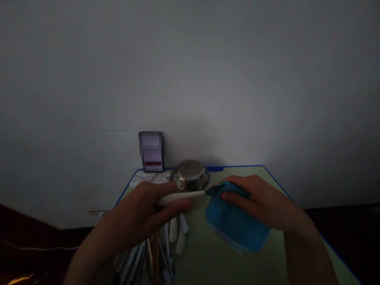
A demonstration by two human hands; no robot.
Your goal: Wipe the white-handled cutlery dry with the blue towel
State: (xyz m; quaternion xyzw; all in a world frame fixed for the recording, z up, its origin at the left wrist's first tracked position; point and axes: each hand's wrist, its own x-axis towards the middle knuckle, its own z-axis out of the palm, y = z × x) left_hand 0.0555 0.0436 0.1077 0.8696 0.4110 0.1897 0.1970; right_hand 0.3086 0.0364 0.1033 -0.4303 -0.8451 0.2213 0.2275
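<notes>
My left hand (160,208) is closed around the white handle of a utensil (184,197), held level above the table. Its dark metal neck runs rightward into a blue cloth (237,223), which hides the far end, so I cannot tell what kind of utensil it is. Pinched between thumb and fingers, the cloth is in my right hand (252,196) and hangs down below it. Beneath my left hand, several white-handled utensils (181,237) lie on the table beside a bunch of metal cutlery (136,257), partly covered by my forearm.
An upturned shiny metal bowl (191,174) sits at the back of the pale green, blue-edged table (202,257). To its left, a phone (152,152) leans upright against the grey wall (252,79). Brown sticks (155,257) lie among the cutlery. The scene is dim.
</notes>
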